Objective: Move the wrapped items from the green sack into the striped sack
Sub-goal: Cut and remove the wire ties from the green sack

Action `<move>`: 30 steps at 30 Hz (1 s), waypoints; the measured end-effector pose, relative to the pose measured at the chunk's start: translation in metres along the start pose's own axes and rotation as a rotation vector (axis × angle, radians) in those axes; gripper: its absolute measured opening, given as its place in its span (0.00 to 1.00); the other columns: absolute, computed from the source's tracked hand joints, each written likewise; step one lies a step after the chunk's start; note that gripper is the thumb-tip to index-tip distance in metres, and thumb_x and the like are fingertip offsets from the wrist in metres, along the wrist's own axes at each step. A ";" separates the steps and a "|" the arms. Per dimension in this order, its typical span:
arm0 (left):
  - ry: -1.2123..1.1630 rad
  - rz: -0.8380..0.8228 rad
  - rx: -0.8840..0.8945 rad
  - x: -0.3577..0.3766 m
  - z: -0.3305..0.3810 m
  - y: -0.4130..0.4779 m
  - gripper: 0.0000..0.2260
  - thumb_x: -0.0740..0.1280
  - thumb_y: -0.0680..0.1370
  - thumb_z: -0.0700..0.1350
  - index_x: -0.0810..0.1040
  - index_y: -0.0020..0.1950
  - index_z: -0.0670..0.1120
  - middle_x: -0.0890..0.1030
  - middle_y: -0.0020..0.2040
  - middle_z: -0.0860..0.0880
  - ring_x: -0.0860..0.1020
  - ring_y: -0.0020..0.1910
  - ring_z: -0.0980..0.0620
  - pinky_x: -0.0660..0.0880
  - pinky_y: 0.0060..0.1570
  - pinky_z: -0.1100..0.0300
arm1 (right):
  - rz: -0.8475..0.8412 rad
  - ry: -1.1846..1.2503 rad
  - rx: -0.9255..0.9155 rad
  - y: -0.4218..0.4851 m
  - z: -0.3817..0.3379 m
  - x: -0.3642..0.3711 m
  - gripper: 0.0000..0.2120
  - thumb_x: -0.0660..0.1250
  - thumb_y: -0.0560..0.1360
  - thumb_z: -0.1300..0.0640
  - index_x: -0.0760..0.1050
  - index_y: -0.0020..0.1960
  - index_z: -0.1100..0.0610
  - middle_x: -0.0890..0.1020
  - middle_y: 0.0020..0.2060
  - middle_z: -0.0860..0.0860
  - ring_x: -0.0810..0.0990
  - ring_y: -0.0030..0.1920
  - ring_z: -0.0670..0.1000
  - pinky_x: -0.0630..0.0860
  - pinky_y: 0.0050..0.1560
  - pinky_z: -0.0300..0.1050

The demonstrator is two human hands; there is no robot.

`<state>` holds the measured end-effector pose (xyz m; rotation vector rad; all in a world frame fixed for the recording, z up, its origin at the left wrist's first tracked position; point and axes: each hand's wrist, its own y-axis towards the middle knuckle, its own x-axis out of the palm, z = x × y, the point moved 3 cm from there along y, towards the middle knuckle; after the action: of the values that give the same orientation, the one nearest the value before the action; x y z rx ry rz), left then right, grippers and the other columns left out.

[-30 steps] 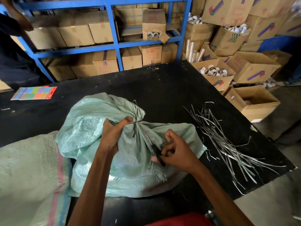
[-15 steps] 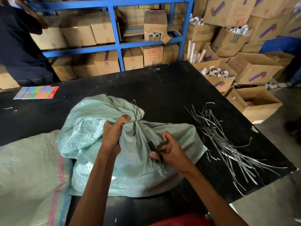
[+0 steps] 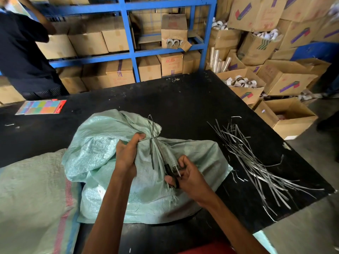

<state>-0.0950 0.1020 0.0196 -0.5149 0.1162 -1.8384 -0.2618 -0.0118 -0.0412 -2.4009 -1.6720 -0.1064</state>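
on the black table [image 3: 183, 99], close to its near edge, lies the green sack [image 3: 102, 154], bulging, its neck gathered and bound with a dark strip tie [image 3: 151, 143]. its contents are hidden. the left hand [image 3: 126, 156] clenches the bunched cloth just beside the tie. the right hand [image 3: 190, 178] is curled round a black-handled tool [image 3: 170, 171] whose tip points toward the tie; its blades are too blurred to tell apart. the striped sack [image 3: 33, 198] lies at the left, touching the green one. a loose heap of cut strips [image 3: 256, 162] spreads on the right. a coloured card [image 3: 41, 107] lies far left. behind stand a person in dark clothes [image 3: 23, 57], a blue rack [image 3: 128, 55] and cardboard boxes [image 3: 286, 114].
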 end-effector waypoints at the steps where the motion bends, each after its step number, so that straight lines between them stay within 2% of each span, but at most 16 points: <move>1: 0.014 -0.003 -0.008 0.000 0.001 0.001 0.23 0.75 0.70 0.40 0.76 0.59 0.28 0.83 0.44 0.38 0.83 0.40 0.43 0.80 0.38 0.54 | -0.004 -0.035 -0.027 0.001 -0.005 -0.001 0.27 0.81 0.69 0.56 0.60 0.44 0.47 0.73 0.33 0.44 0.75 0.34 0.42 0.74 0.34 0.36; 3: 0.054 -0.023 -0.012 -0.001 0.003 0.002 0.20 0.74 0.70 0.41 0.78 0.56 0.29 0.84 0.44 0.38 0.84 0.40 0.43 0.80 0.37 0.55 | -0.014 -0.097 -0.073 0.002 -0.016 -0.003 0.29 0.82 0.67 0.53 0.59 0.44 0.47 0.70 0.33 0.46 0.71 0.33 0.45 0.72 0.33 0.39; 7: 0.119 -0.036 0.000 -0.002 0.004 0.003 0.17 0.73 0.71 0.42 0.80 0.53 0.31 0.85 0.43 0.38 0.84 0.40 0.44 0.82 0.38 0.55 | 0.012 -0.260 -0.138 0.003 -0.031 -0.014 0.30 0.83 0.65 0.53 0.59 0.45 0.50 0.68 0.34 0.50 0.67 0.34 0.52 0.71 0.36 0.54; 9: 0.135 -0.033 -0.008 -0.003 0.003 0.003 0.17 0.73 0.72 0.43 0.80 0.52 0.31 0.84 0.43 0.38 0.84 0.41 0.43 0.81 0.41 0.53 | 0.040 -0.360 -0.177 0.003 -0.035 -0.017 0.30 0.83 0.65 0.52 0.59 0.44 0.50 0.68 0.34 0.47 0.67 0.33 0.51 0.70 0.33 0.52; 12: 0.136 -0.049 -0.026 -0.003 0.002 0.004 0.14 0.73 0.72 0.43 0.81 0.51 0.33 0.82 0.43 0.38 0.82 0.41 0.43 0.79 0.43 0.52 | 0.073 -0.471 -0.248 0.003 -0.037 -0.018 0.30 0.83 0.65 0.52 0.59 0.44 0.51 0.67 0.33 0.44 0.66 0.32 0.44 0.67 0.29 0.42; 18: 0.103 -0.053 -0.063 0.000 0.003 0.003 0.11 0.73 0.72 0.43 0.81 0.48 0.37 0.81 0.38 0.41 0.81 0.35 0.46 0.79 0.35 0.57 | 0.114 -0.472 -0.269 -0.001 -0.025 -0.017 0.30 0.83 0.65 0.50 0.59 0.43 0.49 0.69 0.31 0.44 0.65 0.30 0.42 0.66 0.29 0.37; 24: 0.092 -0.050 -0.071 -0.001 0.001 0.004 0.11 0.73 0.72 0.43 0.81 0.49 0.37 0.81 0.40 0.40 0.81 0.38 0.45 0.79 0.38 0.55 | 0.139 -0.440 -0.282 -0.003 -0.016 -0.015 0.29 0.83 0.65 0.49 0.60 0.43 0.50 0.70 0.32 0.45 0.68 0.31 0.45 0.70 0.29 0.44; 27: 0.097 -0.046 -0.084 0.000 0.002 0.004 0.11 0.73 0.72 0.43 0.81 0.48 0.38 0.82 0.38 0.42 0.82 0.36 0.46 0.79 0.36 0.56 | 0.157 -0.493 -0.302 -0.002 -0.016 -0.017 0.29 0.82 0.65 0.49 0.60 0.43 0.50 0.70 0.32 0.46 0.67 0.30 0.51 0.69 0.27 0.50; 28: 0.097 -0.042 -0.086 0.000 0.002 0.004 0.10 0.73 0.72 0.43 0.81 0.48 0.38 0.82 0.38 0.42 0.82 0.35 0.47 0.79 0.35 0.56 | 0.165 -0.501 -0.311 -0.002 -0.015 -0.018 0.29 0.82 0.66 0.49 0.60 0.43 0.50 0.70 0.32 0.46 0.67 0.30 0.51 0.69 0.27 0.48; 30: 0.101 -0.037 -0.091 0.000 0.001 0.004 0.09 0.73 0.71 0.44 0.82 0.46 0.39 0.82 0.37 0.43 0.82 0.36 0.46 0.79 0.35 0.56 | 0.183 -0.500 -0.328 -0.002 -0.012 -0.019 0.28 0.82 0.65 0.50 0.60 0.42 0.49 0.70 0.32 0.44 0.67 0.30 0.44 0.68 0.27 0.40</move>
<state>-0.0906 0.1005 0.0194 -0.4901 0.2610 -1.9021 -0.2697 -0.0312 -0.0329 -3.0068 -1.7182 0.2965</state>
